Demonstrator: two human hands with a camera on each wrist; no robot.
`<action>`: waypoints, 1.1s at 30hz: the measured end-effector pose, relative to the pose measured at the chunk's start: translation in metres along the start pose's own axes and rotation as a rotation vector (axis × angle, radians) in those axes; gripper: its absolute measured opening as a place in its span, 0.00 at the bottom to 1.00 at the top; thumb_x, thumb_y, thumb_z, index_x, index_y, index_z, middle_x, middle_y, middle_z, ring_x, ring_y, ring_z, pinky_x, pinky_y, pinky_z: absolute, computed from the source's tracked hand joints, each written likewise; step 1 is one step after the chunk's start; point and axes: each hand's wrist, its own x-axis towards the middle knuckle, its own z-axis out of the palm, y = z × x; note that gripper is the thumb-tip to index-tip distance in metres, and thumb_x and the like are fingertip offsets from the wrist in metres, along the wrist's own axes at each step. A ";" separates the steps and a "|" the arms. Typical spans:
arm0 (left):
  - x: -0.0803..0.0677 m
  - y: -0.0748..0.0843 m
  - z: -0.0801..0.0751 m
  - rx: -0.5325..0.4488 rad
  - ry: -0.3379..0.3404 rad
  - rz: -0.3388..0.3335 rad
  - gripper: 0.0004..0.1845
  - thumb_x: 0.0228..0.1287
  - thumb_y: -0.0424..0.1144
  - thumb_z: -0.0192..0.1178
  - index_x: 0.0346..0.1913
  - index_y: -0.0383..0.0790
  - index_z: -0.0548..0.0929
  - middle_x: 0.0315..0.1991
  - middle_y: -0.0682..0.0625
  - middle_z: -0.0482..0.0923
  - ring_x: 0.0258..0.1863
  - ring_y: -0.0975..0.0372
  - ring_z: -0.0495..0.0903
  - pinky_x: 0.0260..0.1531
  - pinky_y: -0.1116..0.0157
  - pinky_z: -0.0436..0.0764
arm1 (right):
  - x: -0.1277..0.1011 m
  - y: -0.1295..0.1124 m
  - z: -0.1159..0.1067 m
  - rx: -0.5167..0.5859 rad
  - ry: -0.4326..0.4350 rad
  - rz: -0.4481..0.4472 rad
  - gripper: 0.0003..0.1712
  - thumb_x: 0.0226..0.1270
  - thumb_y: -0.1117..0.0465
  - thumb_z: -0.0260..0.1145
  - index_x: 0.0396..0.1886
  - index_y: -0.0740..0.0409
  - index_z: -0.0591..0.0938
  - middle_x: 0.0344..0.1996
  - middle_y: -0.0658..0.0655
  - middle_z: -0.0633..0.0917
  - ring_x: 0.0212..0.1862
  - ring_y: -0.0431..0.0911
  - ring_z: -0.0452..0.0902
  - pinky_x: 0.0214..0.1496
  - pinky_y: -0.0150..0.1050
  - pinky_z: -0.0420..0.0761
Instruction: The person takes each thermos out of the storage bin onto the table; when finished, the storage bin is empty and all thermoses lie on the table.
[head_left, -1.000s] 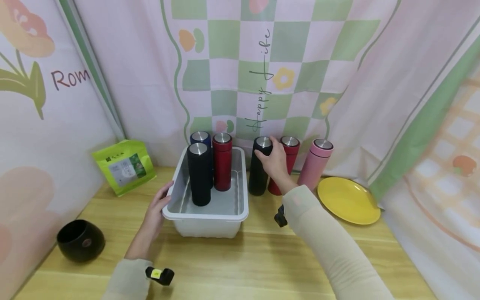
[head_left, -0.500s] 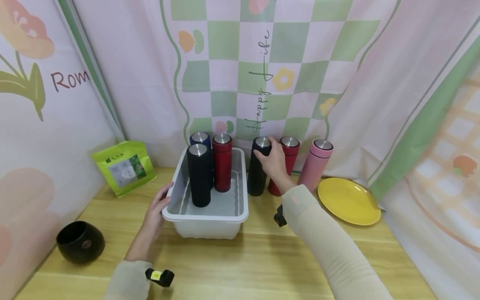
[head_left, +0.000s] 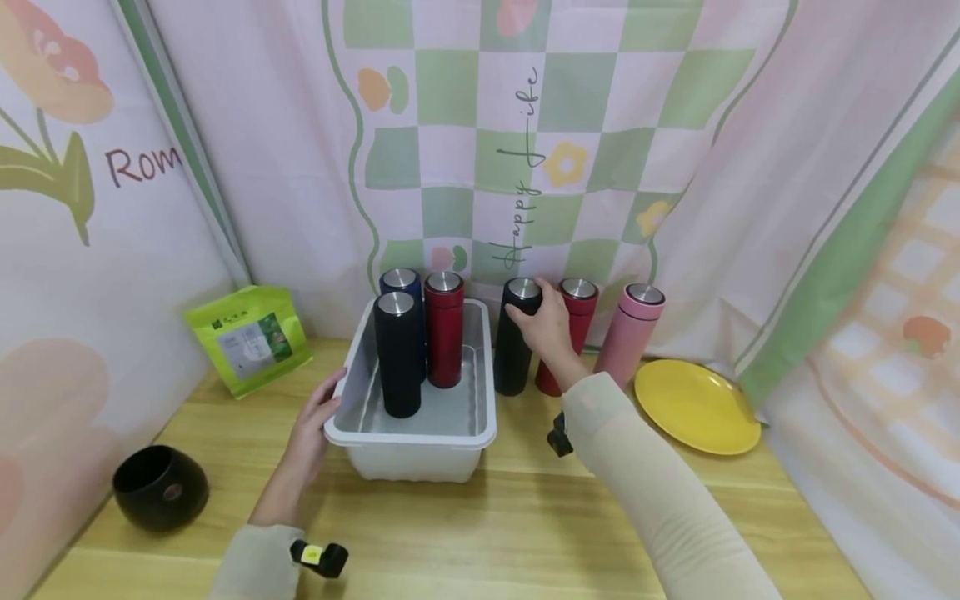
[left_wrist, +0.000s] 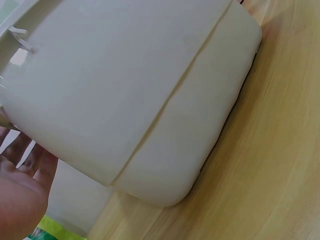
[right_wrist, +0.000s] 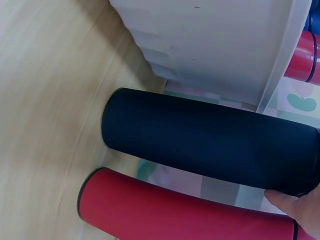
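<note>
My right hand grips the upper end of a black thermos flask with a silver-topped lid. It stands upright on the table, just right of a pale grey plastic bin. My left hand rests against the bin's left side, its fingers at the rim; the left wrist view shows those fingers fairly straight along the outer wall. Inside the bin stand another black flask, a red flask and a partly hidden dark blue flask. Behind my right hand stands a second red flask, partly covered.
A pink flask leans slightly at the back right, with a yellow plate beside it. On the left are a green pouch and a round black cup. Printed curtains border the wooden table at the back and sides.
My right hand and the black flask have shifted very slightly left, toward the bin. The left hand stays at the rim. The view has tilted a little.
</note>
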 end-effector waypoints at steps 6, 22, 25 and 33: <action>-0.001 0.000 0.000 0.011 -0.003 0.002 0.28 0.74 0.33 0.41 0.74 0.31 0.56 0.76 0.36 0.44 0.72 0.48 0.46 0.66 0.62 0.57 | 0.000 -0.006 -0.005 -0.029 -0.025 -0.028 0.43 0.64 0.55 0.70 0.73 0.63 0.60 0.68 0.67 0.63 0.68 0.58 0.59 0.68 0.49 0.62; -0.002 0.003 0.000 0.029 0.000 -0.020 0.28 0.74 0.33 0.41 0.74 0.31 0.54 0.76 0.37 0.44 0.72 0.48 0.46 0.65 0.64 0.58 | -0.002 -0.078 -0.012 -0.053 -0.175 -0.138 0.40 0.64 0.52 0.69 0.72 0.57 0.65 0.68 0.62 0.66 0.68 0.55 0.59 0.66 0.51 0.64; -0.001 0.002 -0.001 0.032 0.005 -0.019 0.28 0.74 0.32 0.41 0.74 0.31 0.55 0.76 0.36 0.44 0.72 0.48 0.47 0.64 0.66 0.59 | -0.005 -0.094 -0.004 -0.047 -0.228 -0.140 0.39 0.64 0.51 0.69 0.72 0.55 0.65 0.67 0.61 0.68 0.67 0.54 0.62 0.64 0.50 0.67; 0.001 0.001 -0.001 0.033 0.001 -0.017 0.28 0.74 0.32 0.41 0.74 0.29 0.54 0.76 0.36 0.45 0.72 0.48 0.46 0.67 0.62 0.56 | -0.013 -0.124 0.022 0.021 -0.334 -0.126 0.40 0.65 0.51 0.68 0.73 0.52 0.63 0.66 0.60 0.71 0.64 0.53 0.67 0.61 0.49 0.70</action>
